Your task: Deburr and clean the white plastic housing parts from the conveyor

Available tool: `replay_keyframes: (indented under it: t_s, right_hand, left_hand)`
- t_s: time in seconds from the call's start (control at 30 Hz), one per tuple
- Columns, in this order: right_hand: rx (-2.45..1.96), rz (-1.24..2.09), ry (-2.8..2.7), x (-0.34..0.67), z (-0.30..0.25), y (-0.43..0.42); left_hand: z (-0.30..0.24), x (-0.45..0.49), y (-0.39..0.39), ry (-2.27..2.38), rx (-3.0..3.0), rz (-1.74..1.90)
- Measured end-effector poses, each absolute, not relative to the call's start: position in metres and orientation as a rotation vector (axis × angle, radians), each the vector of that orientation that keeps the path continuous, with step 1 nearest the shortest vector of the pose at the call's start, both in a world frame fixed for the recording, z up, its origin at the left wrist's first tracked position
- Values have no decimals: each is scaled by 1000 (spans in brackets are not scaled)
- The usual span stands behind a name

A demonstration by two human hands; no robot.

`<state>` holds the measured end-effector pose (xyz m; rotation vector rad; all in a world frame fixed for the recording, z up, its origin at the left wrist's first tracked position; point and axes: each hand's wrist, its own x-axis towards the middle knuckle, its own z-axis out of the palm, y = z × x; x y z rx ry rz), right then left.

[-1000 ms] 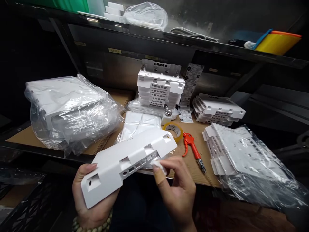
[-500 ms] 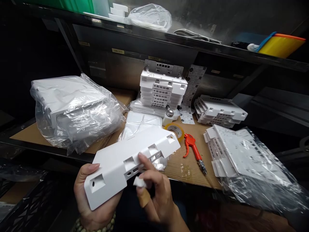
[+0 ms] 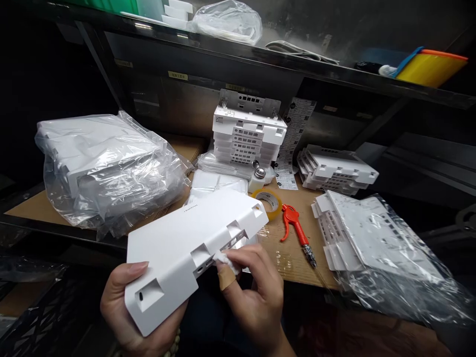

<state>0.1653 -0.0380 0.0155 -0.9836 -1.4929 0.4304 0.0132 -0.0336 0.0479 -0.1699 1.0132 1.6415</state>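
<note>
My left hand [image 3: 137,307] grips the near left end of a white plastic casing [image 3: 167,243], thumb on top and fingers beneath. The casing is tilted, and its edge with recesses and port openings faces me. Between the thumb and forefinger of my right hand [image 3: 256,292] is a small white cloth [image 3: 226,262], pressed against the port edge. A tan bandage wraps that thumb. Past the casing lie a roll of yellow tape [image 3: 275,202], a red air blow gun [image 3: 296,225] and a small pump bottle [image 3: 257,181] with a metal cap.
Stacked white casings [image 3: 249,134] stand at the back, with another stack [image 3: 338,168] to the right. Bagged white parts [image 3: 100,163] lie left, and more bagged panels [image 3: 383,238] lie right. A label sheet [image 3: 296,134] hangs behind. Above runs a shelf [image 3: 297,67] carrying a yellow container [image 3: 431,69].
My right hand has brought the cloth up against the casing's port edge, and its forefinger has left the recess. The casing has shifted slightly left and turned, still in my left hand.
</note>
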Motion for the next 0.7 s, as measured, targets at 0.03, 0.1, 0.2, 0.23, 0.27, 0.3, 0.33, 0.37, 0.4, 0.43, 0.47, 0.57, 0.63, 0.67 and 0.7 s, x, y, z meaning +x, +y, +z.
replay_keyframes:
  t_s: [0.03, 0.1, 0.2, 0.23, 0.27, 0.3, 0.33, 0.37, 0.4, 0.43, 0.47, 0.57, 0.63, 0.67, 0.7]
  right_hand:
    - [-984, 408, -1497, 164, 16, -39]
    - [-995, 374, -1508, 161, 16, -40]
    - [-1006, 363, -1535, 159, 15, -41]
    - [-1012, 368, -1532, 158, 15, -41]
    - [-1020, 371, -1519, 158, 15, -41]
    - [-1030, 371, -1503, 158, 15, -41]
    - [-1038, 367, -1489, 157, 15, -41]
    - [-1046, 358, -1482, 157, 15, -40]
    - [-1050, 346, -1484, 157, 15, -40]
    - [-1051, 336, -1489, 157, 15, -40]
    - [-1052, 331, -1492, 157, 15, -40]
    - [-1066, 325, -1483, 157, 14, -39]
    - [-1068, 313, -1477, 157, 14, -40]
    - [-1062, 304, -1480, 156, 13, -40]
    - [-1052, 298, -1481, 156, 13, -40]
  left_hand:
    - [47, 13, -35, 1021, -194, 1667]
    - [44, 12, -38, 1004, -194, 1695]
    - [40, 15, -41, 985, -97, 1739]
    - [39, 17, -42, 1004, -76, 1761]
    - [39, 19, -42, 1024, -63, 1781]
    - [38, 20, -43, 1040, -55, 1797]
    - [38, 22, -43, 1050, -51, 1806]
    - [37, 22, -43, 1047, -48, 1809]
    - [36, 22, -44, 1036, -42, 1811]
    - [35, 22, -44, 1022, -34, 1810]
    - [33, 21, -45, 1010, -23, 1806]
    - [33, 19, -46, 1011, 2, 1781]
    - [36, 20, -46, 1063, -1, 1762]
    - [39, 21, -47, 1105, -12, 1750]
    - [41, 22, -47, 1148, -29, 1742]
